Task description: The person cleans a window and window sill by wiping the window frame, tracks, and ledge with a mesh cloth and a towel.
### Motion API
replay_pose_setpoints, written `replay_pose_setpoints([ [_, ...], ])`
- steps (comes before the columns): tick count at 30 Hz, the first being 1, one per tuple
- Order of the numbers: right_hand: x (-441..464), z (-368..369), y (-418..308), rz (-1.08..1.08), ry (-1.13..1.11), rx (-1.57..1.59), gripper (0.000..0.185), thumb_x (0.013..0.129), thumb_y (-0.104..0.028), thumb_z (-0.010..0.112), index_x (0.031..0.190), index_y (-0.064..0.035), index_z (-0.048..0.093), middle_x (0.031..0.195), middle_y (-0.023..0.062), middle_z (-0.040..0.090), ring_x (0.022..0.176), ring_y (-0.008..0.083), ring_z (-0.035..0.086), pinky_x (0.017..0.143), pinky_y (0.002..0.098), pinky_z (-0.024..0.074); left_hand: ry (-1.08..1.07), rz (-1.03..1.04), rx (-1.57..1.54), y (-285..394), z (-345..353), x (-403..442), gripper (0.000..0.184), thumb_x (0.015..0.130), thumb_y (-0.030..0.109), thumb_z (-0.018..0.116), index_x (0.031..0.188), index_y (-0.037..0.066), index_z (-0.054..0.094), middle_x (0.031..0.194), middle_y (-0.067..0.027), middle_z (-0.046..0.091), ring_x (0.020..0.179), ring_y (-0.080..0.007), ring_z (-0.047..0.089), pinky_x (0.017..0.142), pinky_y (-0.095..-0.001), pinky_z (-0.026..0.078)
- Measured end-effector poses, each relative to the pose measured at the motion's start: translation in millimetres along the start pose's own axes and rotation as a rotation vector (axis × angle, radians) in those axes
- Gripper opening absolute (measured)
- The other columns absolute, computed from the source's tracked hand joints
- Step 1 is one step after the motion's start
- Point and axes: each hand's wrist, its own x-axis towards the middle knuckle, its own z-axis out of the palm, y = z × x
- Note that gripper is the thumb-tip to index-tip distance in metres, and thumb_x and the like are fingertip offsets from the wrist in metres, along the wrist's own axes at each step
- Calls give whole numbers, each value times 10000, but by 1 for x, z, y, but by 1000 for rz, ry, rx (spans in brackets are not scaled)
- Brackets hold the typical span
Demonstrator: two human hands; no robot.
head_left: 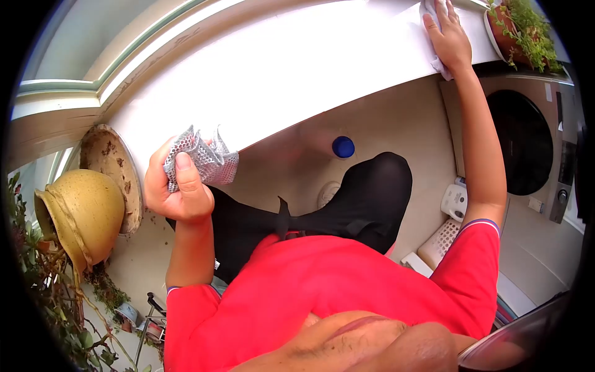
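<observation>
My left hand [176,180] is closed round a silver-grey mesh cloth [201,158], with the thumb pressed on top and a loose end hanging to the right. It is above the near left end of a white ledge [297,68]. At the ledge's far right, my right hand [449,40] holds a pale cloth [441,67] against the surface. The palm faces down and the cloth shows along the thumb side and under the wrist. Its fingertips reach the top edge of the view.
A yellow clay pot [93,208] lies tipped beside a dirty round saucer [111,164] at left, near trailing plants [62,297]. A potted plant [524,37] stands far right. Below are a blue-capped container [343,147], a washing machine [520,142] and a white perforated basket [439,240].
</observation>
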Motion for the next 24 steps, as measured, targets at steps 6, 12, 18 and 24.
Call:
replay_pose_setpoints([
  [6, -68, -27, -208, -463, 42, 224, 728, 984, -536, 564, 1482, -8, 513, 1549, 300, 442, 1444, 447, 426, 1206, 515, 314, 16, -81, 15, 3, 4, 6, 285, 963, 57, 502, 1083, -155, 650, 928, -220, 717, 803, -254, 705, 758, -358, 596],
  [12, -121, -48, -315, -735, -54, 806, 533, 937, -321, 599, 1366, -7, 641, 1500, 265, 525, 1433, 382, 477, 1206, 485, 330, 286, -106, 32, -8, -3, -3, 282, 974, 110, 506, 1031, -133, 639, 899, -213, 697, 788, -266, 691, 733, -369, 593],
  [18, -121, -51, -272, -575, -34, 721, 435, 898, -206, 616, 1305, -76, 696, 1443, 181, 604, 1379, 334, 540, 1167, 480, 384, 164, -90, -37, -4, 1, 0, 348, 997, 159, 469, 1070, -144, 626, 923, -241, 689, 783, -295, 693, 743, -388, 594],
  [24, -72, -39, -161, 165, 241, 327, 383, 876, -154, 622, 1220, -17, 719, 1360, 217, 641, 1265, 413, 585, 1091, 465, 458, 36, -68, -57, -1, 2, 41, 415, 1068, 231, 444, 1128, -130, 640, 971, -173, 702, 872, -227, 696, 817, -336, 571],
])
